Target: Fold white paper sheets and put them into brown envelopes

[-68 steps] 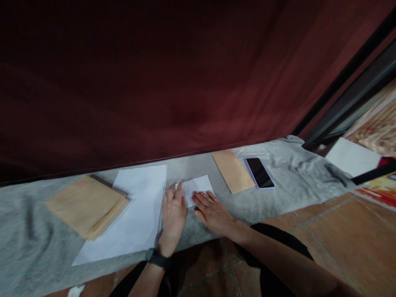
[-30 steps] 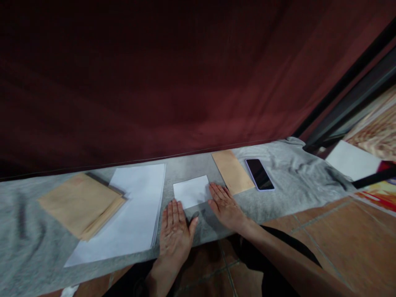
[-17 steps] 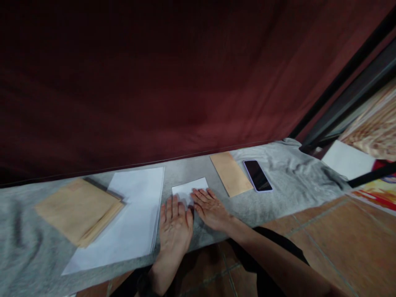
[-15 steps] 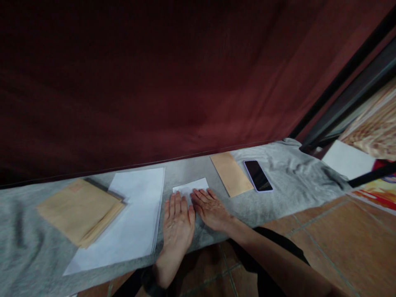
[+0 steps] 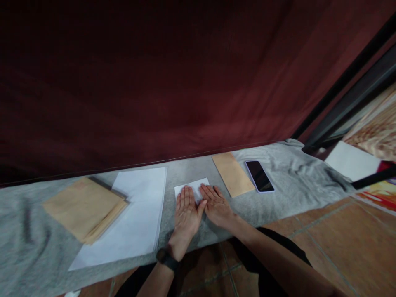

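A small white piece of paper (image 5: pixel 195 185), seemingly folded, lies on the grey cloth, partly covered by both hands. My left hand (image 5: pixel 187 212) rests flat on its left part, fingers stretched forward and the thumb out toward the right hand. On the paper's right edge my right hand (image 5: pixel 216 205) lies flat, fingers extended. Neither hand grips anything. Right of my hands is a single brown envelope (image 5: pixel 233 174). To the left is a stack of large white sheets (image 5: pixel 139 218), with a pile of brown envelopes (image 5: pixel 85 208) overlapping it.
A phone (image 5: pixel 260 176) in a light purple case lies beside the single envelope. The grey cloth (image 5: pixel 297 173) is wrinkled at the right. A dark red curtain (image 5: pixel 185 82) hangs behind. Black metal bars (image 5: pixel 349 86) stand at the right, and a tiled floor (image 5: pixel 349 239) shows below.
My left hand has slid right and slightly forward, closer to the right hand, with its thumb now spread. More of the white paper's far edge shows. The view has shifted slightly.
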{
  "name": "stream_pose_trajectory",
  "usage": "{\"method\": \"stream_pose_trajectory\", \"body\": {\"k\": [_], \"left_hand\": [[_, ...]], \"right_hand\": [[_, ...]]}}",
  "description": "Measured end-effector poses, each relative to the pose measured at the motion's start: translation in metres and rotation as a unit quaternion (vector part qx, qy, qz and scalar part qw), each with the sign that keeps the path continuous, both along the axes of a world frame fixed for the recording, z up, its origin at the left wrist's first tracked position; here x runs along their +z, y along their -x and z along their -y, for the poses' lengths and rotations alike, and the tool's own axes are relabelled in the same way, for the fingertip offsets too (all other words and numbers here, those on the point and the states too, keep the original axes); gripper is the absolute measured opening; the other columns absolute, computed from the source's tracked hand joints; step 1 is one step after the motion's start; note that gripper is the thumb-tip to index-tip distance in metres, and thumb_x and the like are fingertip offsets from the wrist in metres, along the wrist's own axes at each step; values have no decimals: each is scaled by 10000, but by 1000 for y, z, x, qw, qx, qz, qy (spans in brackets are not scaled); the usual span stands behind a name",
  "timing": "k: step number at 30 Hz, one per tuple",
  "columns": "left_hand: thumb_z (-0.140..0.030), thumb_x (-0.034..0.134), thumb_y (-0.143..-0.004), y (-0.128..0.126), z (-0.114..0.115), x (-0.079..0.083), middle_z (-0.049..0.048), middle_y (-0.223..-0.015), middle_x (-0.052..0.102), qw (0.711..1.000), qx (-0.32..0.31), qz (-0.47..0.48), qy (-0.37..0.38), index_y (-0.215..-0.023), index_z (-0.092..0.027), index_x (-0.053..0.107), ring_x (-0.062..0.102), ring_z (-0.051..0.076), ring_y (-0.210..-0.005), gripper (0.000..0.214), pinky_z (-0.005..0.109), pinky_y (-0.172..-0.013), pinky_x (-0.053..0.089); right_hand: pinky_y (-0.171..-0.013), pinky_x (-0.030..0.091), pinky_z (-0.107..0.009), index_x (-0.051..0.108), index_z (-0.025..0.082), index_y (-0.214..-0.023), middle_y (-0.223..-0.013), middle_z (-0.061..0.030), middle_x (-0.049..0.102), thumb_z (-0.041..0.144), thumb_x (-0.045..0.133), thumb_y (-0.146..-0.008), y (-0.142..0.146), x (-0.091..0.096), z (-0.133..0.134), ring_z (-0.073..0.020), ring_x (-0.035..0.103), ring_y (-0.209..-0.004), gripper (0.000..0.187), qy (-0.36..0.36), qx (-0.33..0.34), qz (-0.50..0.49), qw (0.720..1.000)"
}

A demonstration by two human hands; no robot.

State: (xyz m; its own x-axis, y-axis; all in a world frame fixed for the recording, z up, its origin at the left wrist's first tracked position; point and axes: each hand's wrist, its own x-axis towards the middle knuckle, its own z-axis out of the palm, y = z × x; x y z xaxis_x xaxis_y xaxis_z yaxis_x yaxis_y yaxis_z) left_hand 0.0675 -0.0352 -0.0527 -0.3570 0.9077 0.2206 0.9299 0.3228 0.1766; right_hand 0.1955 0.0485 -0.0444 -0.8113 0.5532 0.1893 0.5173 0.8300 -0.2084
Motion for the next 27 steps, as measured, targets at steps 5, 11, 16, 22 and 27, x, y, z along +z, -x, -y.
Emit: {"method": "stream_pose_trajectory", "body": {"k": [5,11,16,22,27], "left_hand": [[-594,316,-975,8,5,2,303,-1551,370,999,39,-14,-4,-1484,53,367,291,363,-1496,825,549,-1203,286],[-483,304,-988,15,14,-1,296,-1538,395,997,70,-29,-6,-1481,44,381,350,360,-1470,725,552,-1189,306],[-370,316,-982,14,15,3,291,-1533,407,997,78,-21,-20,-1461,62,406,342,347,-1475,651,540,-1212,270],[-282,343,-949,11,13,6,303,-1528,399,997,76,-25,-4,-1445,83,417,327,358,-1479,620,557,-1205,274],[-255,338,-943,12,15,8,276,-1528,411,995,77,-57,27,-1438,61,446,366,352,-1460,597,542,-1193,309]], "right_hand": [[-1219,257,-469,430,99,-1510,-1578,-120,390,262,345,-1046,-5,1,-7,-251,356,-1471,498,0,-38,-2,999],[-1202,300,-491,473,113,-1490,-1542,-122,447,279,316,-1047,-6,2,-16,-263,398,-1448,498,21,-73,-21,997],[-1204,305,-497,451,108,-1502,-1555,-119,431,311,294,-1061,4,10,-19,-260,379,-1459,511,39,-73,-55,995],[-1227,292,-440,466,133,-1495,-1574,-80,414,348,274,-1080,28,17,-7,-222,351,-1474,505,60,11,-49,997],[-1239,265,-433,472,144,-1490,-1577,-63,414,359,247,-1089,44,12,1,-215,337,-1480,508,68,21,-22,997]]}}
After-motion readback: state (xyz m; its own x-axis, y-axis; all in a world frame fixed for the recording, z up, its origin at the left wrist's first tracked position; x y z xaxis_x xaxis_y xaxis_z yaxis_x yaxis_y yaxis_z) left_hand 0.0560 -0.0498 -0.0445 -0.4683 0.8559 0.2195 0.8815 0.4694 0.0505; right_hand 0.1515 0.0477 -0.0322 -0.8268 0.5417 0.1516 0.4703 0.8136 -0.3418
